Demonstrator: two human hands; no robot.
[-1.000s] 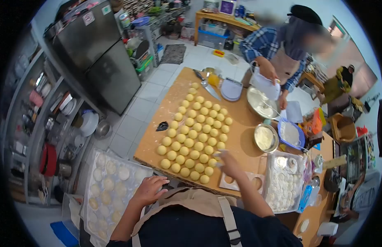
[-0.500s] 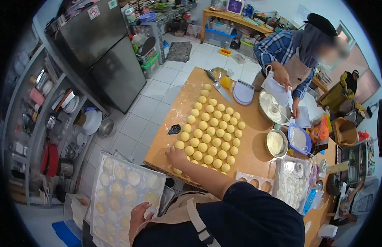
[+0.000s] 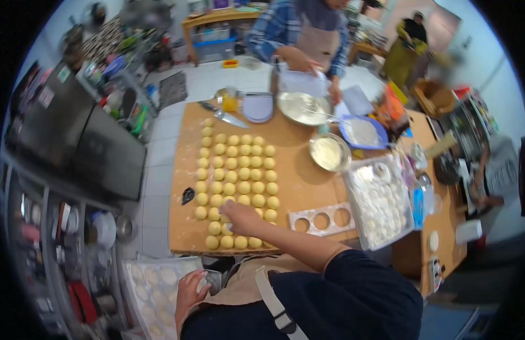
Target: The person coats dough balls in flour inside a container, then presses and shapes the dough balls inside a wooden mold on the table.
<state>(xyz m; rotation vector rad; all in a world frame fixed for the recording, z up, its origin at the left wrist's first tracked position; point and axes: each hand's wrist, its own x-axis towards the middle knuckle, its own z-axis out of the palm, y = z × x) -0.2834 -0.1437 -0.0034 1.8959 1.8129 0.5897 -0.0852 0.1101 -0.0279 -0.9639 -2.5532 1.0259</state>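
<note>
Rows of round yellow dough balls [image 3: 244,173] cover the left part of the wooden table. My right hand [image 3: 238,218] reaches in among the near rows, its fingers drawn together and pointing down. Its fingertips touch or nearly touch the balls; what they hold, if anything, is hidden. Low at the left, my left hand [image 3: 190,293] is beside a tray [image 3: 186,264] of flattened, pale dough rounds [image 3: 152,276]. Its fingers are apart and nothing shows in them. A strip with round cut-outs [image 3: 353,222] lies right of the balls.
A knife [image 3: 231,118] and a kitchen scale [image 3: 258,107] lie at the table's far side. Beyond, a co-worker [image 3: 316,39] handles a large bowl [image 3: 285,113]. A smaller bowl [image 3: 346,156], a blue basin [image 3: 381,141] and a floury tray [image 3: 361,241] stand to the right.
The view has swung to the right. My right hand has moved from the table's left corner inward over the dough balls. My left hand remains by the tray of flattened rounds.
</note>
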